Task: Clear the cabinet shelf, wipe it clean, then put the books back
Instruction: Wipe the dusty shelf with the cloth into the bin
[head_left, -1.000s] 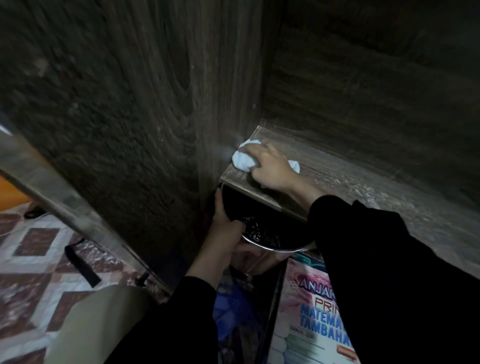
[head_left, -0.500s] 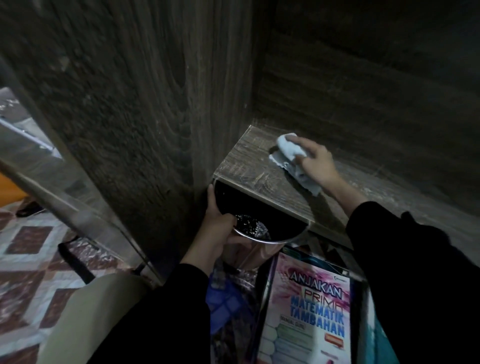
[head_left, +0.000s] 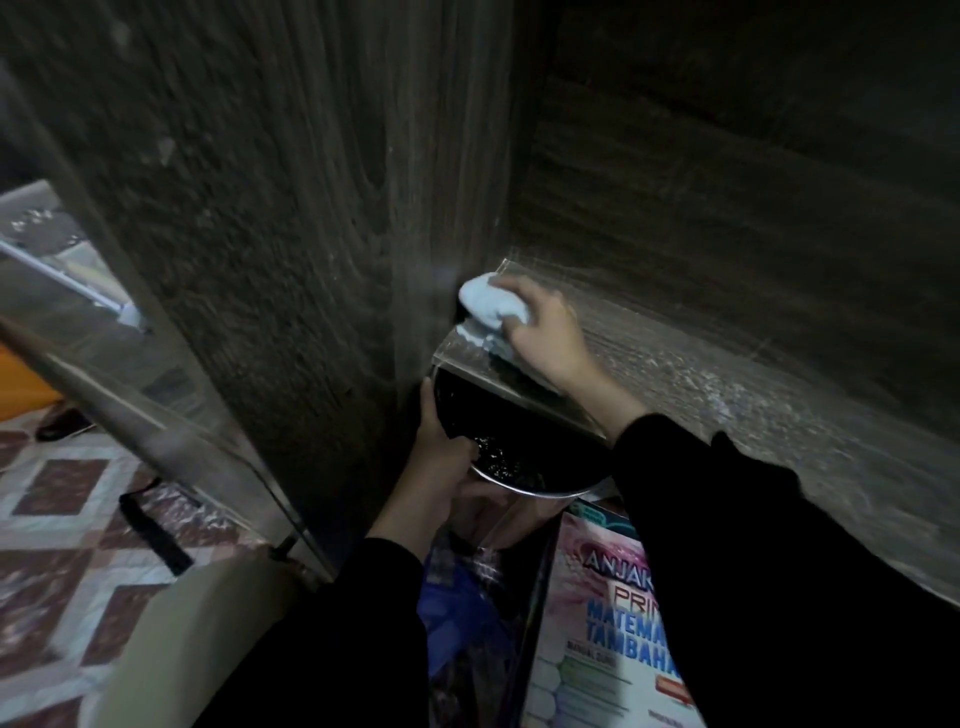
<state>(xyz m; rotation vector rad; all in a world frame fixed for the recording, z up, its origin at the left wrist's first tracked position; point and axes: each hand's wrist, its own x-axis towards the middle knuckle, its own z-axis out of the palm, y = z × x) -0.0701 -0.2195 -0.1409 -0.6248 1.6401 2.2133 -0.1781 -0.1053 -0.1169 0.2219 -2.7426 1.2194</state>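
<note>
Nearest the camera, two black sleeves (head_left: 779, 571) reach forward over one book (head_left: 597, 639) that lies below the shelf, cover up. Its printed title reads upright from here, and its long axis runs away from the viewer toward the cabinet. Just left of it sits a dark blue, crumpled item (head_left: 457, 618) that is too dim to name. Above these, the left hand (head_left: 441, 462) holds the rim of one round metal bin (head_left: 524, 467) with a black liner, its grip curled over the edge and the thumb lying up along the rim. The bin sits partly under the front lip of the shelf (head_left: 727, 405). That wood-grain board is bare and streaked with glare, and its long axis runs from the left corner out to the right. On its left end, the right hand (head_left: 550, 338) closes its grip around one bunched white cloth (head_left: 485, 306), knuckles up, pressing it to the board against the upright side panel (head_left: 311, 234). Behind it rises the dark back panel (head_left: 727, 197). Off to the left, a glass door (head_left: 119, 338) stands open over a floor (head_left: 57, 488) of red-brown and white diamond tiles.
</note>
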